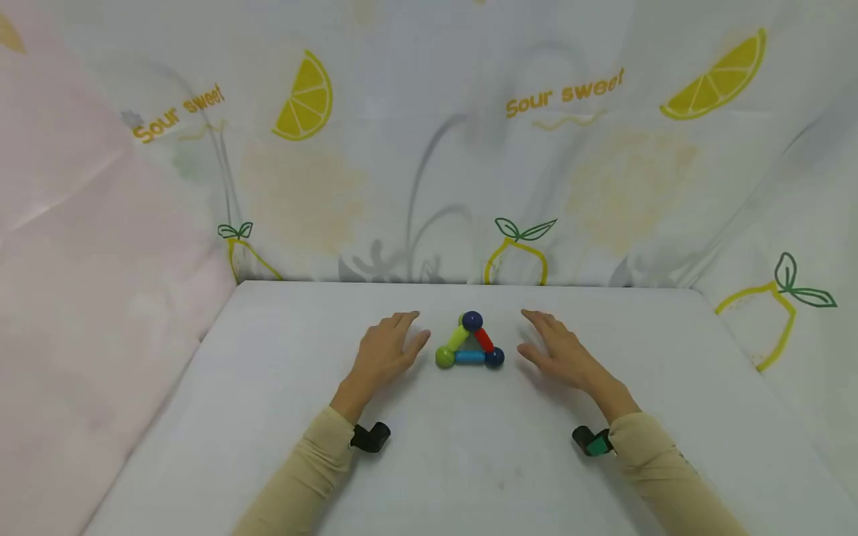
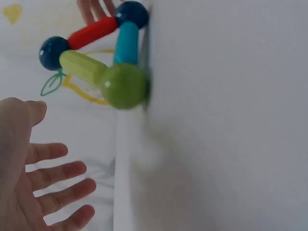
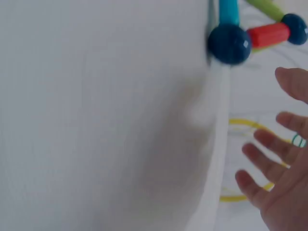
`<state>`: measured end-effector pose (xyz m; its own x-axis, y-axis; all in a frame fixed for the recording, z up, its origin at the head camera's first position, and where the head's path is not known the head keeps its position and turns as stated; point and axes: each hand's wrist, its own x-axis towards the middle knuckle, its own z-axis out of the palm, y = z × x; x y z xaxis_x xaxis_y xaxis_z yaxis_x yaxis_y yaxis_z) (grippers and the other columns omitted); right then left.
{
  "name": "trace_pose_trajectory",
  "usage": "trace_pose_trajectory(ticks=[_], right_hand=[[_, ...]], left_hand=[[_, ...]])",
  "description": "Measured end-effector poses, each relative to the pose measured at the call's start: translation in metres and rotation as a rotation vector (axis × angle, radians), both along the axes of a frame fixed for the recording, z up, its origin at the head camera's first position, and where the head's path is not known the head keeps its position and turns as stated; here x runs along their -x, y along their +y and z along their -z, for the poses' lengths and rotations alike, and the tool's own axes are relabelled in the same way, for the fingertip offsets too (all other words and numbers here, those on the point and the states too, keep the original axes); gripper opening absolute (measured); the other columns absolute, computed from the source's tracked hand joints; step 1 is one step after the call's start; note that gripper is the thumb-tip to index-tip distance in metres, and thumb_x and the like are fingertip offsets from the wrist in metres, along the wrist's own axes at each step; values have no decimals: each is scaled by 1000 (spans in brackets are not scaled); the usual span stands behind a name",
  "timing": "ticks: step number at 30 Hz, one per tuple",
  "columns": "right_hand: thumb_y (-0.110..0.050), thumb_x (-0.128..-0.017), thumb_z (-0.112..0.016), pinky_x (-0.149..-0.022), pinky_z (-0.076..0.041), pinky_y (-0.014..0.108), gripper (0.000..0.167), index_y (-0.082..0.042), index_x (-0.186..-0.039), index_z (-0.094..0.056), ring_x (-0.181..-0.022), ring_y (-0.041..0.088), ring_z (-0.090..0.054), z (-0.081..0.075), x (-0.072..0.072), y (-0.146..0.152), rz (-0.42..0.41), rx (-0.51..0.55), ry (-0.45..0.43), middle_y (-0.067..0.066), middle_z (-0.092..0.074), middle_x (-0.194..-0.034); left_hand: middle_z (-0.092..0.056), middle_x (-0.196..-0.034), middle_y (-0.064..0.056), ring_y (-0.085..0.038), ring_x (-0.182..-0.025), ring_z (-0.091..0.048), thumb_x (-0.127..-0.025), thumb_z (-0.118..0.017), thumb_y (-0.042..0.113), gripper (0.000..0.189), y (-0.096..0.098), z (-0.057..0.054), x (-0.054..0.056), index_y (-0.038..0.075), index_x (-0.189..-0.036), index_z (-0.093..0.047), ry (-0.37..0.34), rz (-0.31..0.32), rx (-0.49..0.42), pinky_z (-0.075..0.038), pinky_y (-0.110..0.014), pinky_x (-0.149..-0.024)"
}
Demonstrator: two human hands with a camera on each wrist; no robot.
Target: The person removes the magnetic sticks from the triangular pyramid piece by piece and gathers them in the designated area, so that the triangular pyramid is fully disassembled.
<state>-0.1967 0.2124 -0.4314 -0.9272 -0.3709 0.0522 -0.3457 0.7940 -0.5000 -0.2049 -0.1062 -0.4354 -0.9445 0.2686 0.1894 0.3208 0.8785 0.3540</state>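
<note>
A small triangle of magnetic rods and balls [image 1: 470, 344] lies on the white table [image 1: 469, 461]. It has a green ball [image 1: 445, 357], two dark blue balls, and a lime, a red [image 1: 484, 339] and a blue rod [image 1: 470, 357]. My left hand [image 1: 389, 350] rests flat just left of it, fingers straight, not touching. On the other side my right hand [image 1: 559, 348] lies flat, also apart from the triangle. The left wrist view shows the triangle [image 2: 103, 57] beyond my spread left hand [image 2: 38, 187]. In the right wrist view, the blue ball [image 3: 229, 43] and red rod [image 3: 268, 34] sit above my right hand [image 3: 279, 187].
A white cloth printed with lemons and "Sour sweet" [image 1: 564, 92] hangs behind and to the right of the table. A pink sheet [image 1: 80, 298] closes the left side. Black wrist-mounted cameras [image 1: 370, 438] sit on both beige sleeves.
</note>
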Motion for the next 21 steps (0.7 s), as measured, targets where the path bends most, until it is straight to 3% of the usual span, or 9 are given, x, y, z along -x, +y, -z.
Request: trace_pose_trajectory(ticks=[2, 6, 12, 15, 21], right_hand=[[-39, -95, -53, -107, -28, 60, 63, -11, -147, -29, -135, 36, -34, 2, -4, -9, -20, 125, -16, 16, -37, -145], [-33, -95, -56, -104, -37, 53, 54, -10, -141, -38, -125, 30, -46, 11, -10, -35, -36, 289, 27, 14, -50, -135], [-17, -92, -62, -94, -46, 46, 36, -7, -126, -52, -107, 23, -57, 20, -11, -66, 26, 397, 188, 10, -60, -117], [-12, -91, -63, -89, -48, 44, 30, -6, -119, -56, -98, 20, -59, 22, -11, -74, 60, 406, 259, 7, -62, -108], [-8, -88, -65, -81, -52, 40, 27, -4, -114, -58, -91, 20, -63, 25, -10, -80, 69, 417, 353, 9, -64, -102]], left_hand=[[-54, -135, -5, -27, -118, -56, -98, -42, 48, 51, 10, -4, 0, 16, -136, -49, 7, 33, -107, -47, -48, -91], [-53, -134, -1, -18, -110, -59, -97, -49, 42, 47, 35, -12, 1, 18, -137, -48, 16, 136, -301, -52, -42, -83], [-57, -125, -2, -16, -98, -57, -97, -52, 33, 40, 64, -6, 7, 16, -134, -51, 38, 322, -406, -49, -33, -84], [-60, -117, -5, -20, -92, -56, -96, -56, 25, 35, 69, -3, 6, 13, -129, -55, 76, 356, -450, -48, -34, -82], [-62, -115, -5, -16, -89, -56, -92, -61, 21, 33, 69, -1, 7, 12, -125, -57, 123, 353, -483, -49, -33, -79]])
